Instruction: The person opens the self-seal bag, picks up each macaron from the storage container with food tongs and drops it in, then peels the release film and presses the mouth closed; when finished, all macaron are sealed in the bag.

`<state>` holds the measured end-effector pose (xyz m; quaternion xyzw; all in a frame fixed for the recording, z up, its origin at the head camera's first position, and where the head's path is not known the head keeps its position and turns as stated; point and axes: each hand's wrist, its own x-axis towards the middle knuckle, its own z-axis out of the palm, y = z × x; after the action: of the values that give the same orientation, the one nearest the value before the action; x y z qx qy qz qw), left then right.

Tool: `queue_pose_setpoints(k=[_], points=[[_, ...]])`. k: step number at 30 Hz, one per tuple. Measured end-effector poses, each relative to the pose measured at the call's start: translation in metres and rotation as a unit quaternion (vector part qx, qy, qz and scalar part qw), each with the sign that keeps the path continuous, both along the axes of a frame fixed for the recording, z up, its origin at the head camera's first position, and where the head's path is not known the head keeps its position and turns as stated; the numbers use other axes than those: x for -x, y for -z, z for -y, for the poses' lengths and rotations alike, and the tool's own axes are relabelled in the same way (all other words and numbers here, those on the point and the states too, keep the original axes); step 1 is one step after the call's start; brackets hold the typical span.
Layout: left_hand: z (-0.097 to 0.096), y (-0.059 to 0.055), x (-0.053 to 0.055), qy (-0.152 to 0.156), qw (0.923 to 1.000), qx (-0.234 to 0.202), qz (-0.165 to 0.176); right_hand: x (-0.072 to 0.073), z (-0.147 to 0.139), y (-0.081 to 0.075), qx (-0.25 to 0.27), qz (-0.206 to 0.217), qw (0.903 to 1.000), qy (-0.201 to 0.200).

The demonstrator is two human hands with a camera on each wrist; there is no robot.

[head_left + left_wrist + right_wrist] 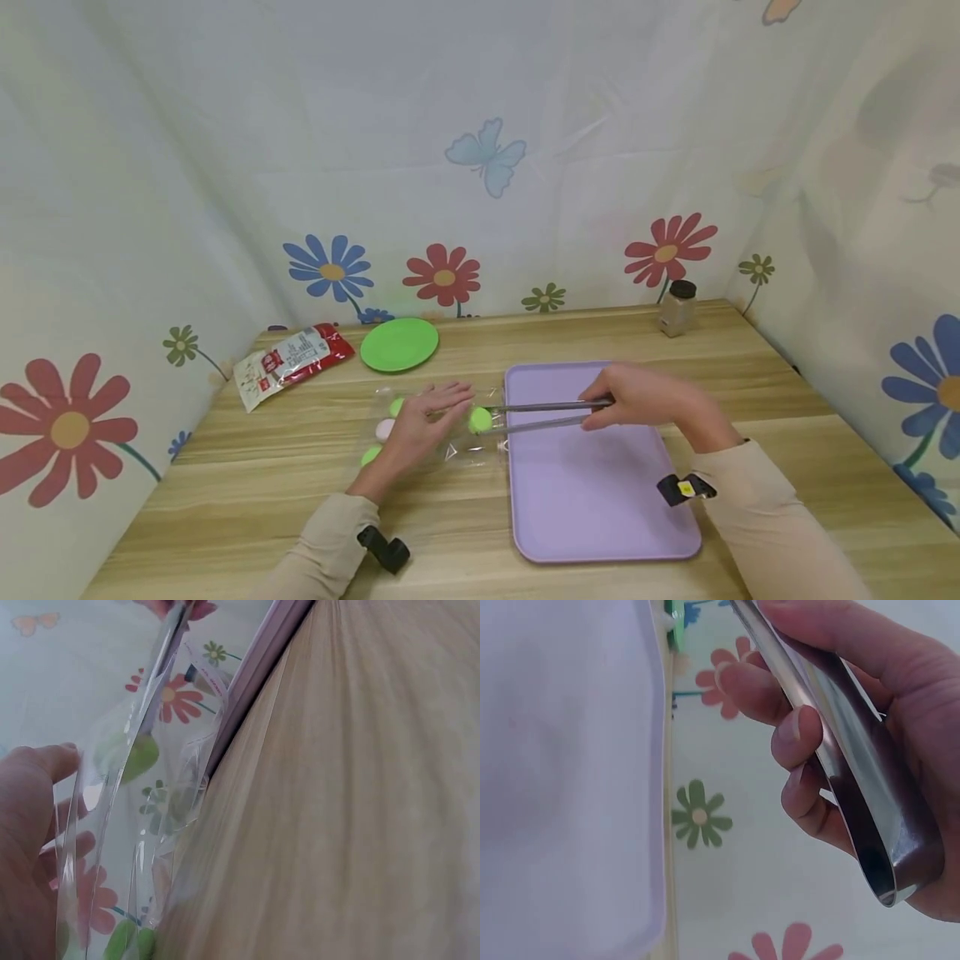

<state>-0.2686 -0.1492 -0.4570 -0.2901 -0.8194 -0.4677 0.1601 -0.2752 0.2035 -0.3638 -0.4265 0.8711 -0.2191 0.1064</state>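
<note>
My right hand (637, 396) grips metal tongs (547, 406), fingers curled round the bowed end (900, 832) in the right wrist view. The tong arms reach left, and their tips stand on either side of a round green piece (480, 420) in a clear plastic container (468, 454). My left hand (423, 421) lies over that container with straight fingers, the thumb (56, 761) close by its clear wall in the left wrist view. A pink round piece (385, 430) and other green ones (371, 455) show beside the left hand; its palm hides part of the container.
A lilac tray (592, 500) lies right of the container, under my right hand. Behind stand a green plate (399, 345) and a red and white packet (292, 363). A small black-lidded jar (677, 310) stands at the back right. Flowered cloth (360, 167) surrounds the wooden table (225, 500).
</note>
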Motion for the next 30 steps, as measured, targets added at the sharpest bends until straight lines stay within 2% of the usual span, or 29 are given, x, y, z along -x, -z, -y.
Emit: queue_pose_setpoints(k=[4, 11, 15, 21, 30], points=[[0.001, -0.001, -0.001, -0.002, 0.9999, 0.005, 0.009, 0.005, 0.024, 0.003, -0.010, -0.010, 0.9999, -0.006], [0.002, -0.002, -0.001, 0.010, 0.9994, 0.007, 0.032, 0.007, 0.063, 0.005, -0.017, 0.000, 0.9993, -0.034], [0.003, -0.003, 0.000, 0.011, 0.9978, -0.006, 0.065, 0.008, 0.080, 0.006, -0.028, -0.013, 0.9984, -0.047], [0.006, -0.009, 0.001, 0.010, 0.9911, -0.015, 0.132, 0.006, 0.095, 0.005, -0.041, -0.042, 0.9960, -0.067], [0.013, -0.018, 0.003, 0.028, 0.9892, 0.003, 0.144, -0.003, 0.107, 0.004, -0.075, -0.061, 0.9939, -0.052]])
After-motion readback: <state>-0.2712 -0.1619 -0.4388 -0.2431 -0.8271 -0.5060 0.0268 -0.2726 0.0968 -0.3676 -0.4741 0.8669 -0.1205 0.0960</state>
